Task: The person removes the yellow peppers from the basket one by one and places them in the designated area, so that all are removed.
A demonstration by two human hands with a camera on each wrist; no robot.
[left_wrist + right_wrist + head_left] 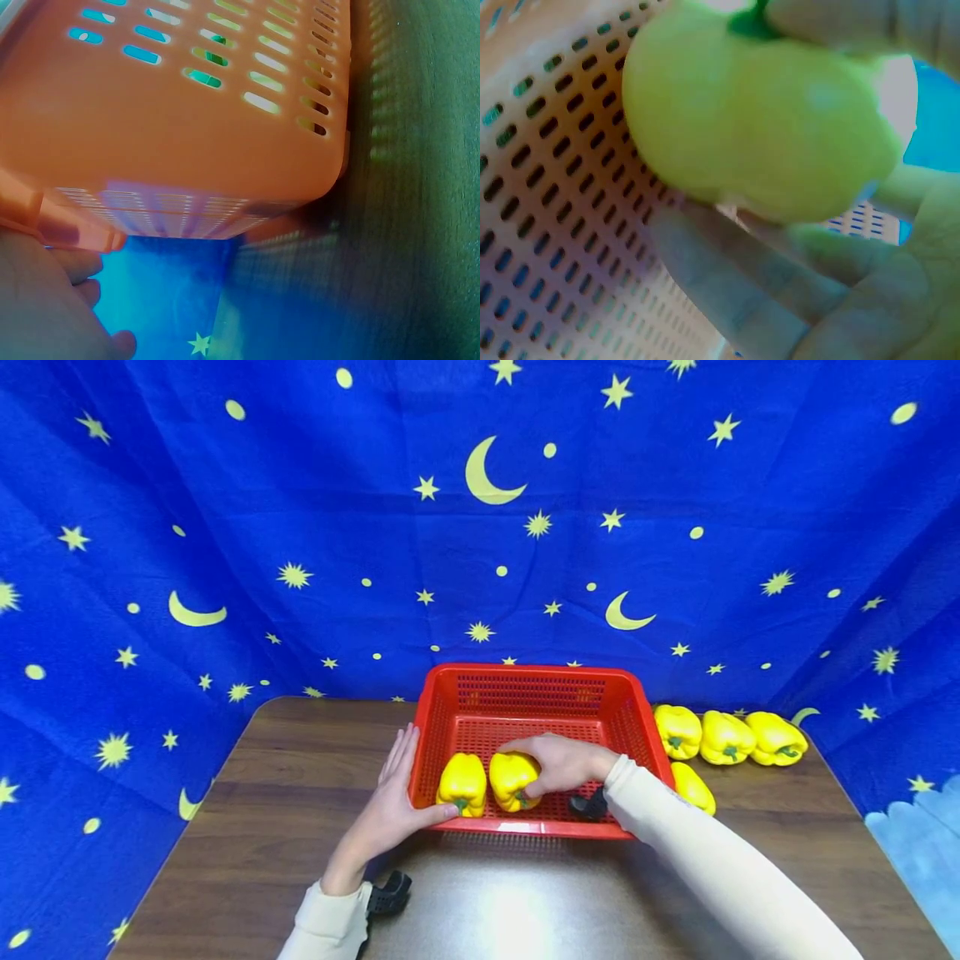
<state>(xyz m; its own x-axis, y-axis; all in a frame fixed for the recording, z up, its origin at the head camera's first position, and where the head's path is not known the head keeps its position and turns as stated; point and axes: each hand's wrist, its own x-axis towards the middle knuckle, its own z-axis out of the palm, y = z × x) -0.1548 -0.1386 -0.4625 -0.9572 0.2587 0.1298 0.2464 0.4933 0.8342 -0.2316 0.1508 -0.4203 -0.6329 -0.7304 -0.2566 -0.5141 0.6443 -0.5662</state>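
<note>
A red plastic basket (528, 822) holds two yellow bell peppers at its front left. My right hand (564, 762) reaches inside and grips the right-hand bell pepper (512, 779), its thumb near the green stem and the other fingers around the far side. The right wrist view shows this bell pepper (757, 120) close to the perforated basket wall (562, 180). Beside it, the other bell pepper (461, 783) rests in the basket. My left hand (393, 806) rests against the basket's front left corner, fingers straight along the left side and thumb over the front rim.
Right of the basket, a row of three yellow bell peppers (725, 737) lies on the wooden table (247, 827), with another bell pepper (693, 787) in front, partly behind the basket rim. A blue curtain (360, 527) with moons and stars hangs behind.
</note>
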